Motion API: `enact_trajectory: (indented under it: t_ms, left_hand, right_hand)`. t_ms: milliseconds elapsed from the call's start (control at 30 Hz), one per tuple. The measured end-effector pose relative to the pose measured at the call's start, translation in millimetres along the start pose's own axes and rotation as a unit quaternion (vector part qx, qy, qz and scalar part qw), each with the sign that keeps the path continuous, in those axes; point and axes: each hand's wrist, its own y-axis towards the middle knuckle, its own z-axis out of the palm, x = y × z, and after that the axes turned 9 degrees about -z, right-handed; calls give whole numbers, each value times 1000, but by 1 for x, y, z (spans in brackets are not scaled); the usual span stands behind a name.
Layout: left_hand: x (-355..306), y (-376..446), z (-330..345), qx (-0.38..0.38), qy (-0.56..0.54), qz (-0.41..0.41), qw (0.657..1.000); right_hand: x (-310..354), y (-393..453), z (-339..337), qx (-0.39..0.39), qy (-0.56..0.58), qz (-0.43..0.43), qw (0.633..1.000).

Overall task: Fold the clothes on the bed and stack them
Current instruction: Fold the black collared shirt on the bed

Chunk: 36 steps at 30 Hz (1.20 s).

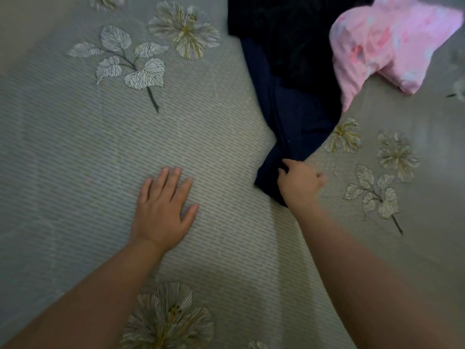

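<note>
Two bare forearms, left hand (161, 210) and right hand (300, 183) (no sleeves, rings or watch)

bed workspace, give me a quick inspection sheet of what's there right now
surface: grey bedsheet with printed flowers and leaves, lying flat
job's things: navy garment unfolded; black garment on its far end; pink floral garment bunched at far right
clutter: nothing seen
hands: left hand flat on the sheet, holding nothing; right hand grips the navy garment's near end
cables: nothing seen
surroundings: only the bed is in view
</note>
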Motion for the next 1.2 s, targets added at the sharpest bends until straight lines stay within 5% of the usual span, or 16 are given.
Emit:
enact_trajectory:
  t_ms: [233, 367, 633, 833, 933, 1000, 1067, 1133, 1200]
  left_hand:
    - [-5, -4, -3, 24, 18, -19, 999]
    - [-30, -23, -5, 38, 36, -15, 999]
    - [-134, -118, 26, 122, 61, 139, 981]
    - [-215, -169, 53, 136, 75, 198, 968]
    - [-241, -186, 54, 120, 79, 238, 961]
    - [-251, -193, 51, 83, 73, 271, 956]
    - [-256, -193, 47, 58, 74, 271, 958]
    - [-258, -188, 46, 74, 84, 206, 972]
    - [-256, -180, 45, 100, 111, 127, 981]
  right_hand:
    - [-33, -82, -1, 76, 47, -78, 993]
    - [-91, -151, -2, 160, 133, -50, 977]
    - [-201, -282, -2, 333, 57, -140, 931]
    - [-312, -360, -6, 590, -70, -62, 802]
    - [-346, -376, -6, 657, -187, -8, 730]
    - [-350, -372, -6, 616, -214, -10, 758]
    - [-340, -353, -6, 490, -172, -55, 853]
    - [-316, -328, -8, 349, -92, -101, 927]
    - [-289, -307, -6, 254, -4, -111, 961]
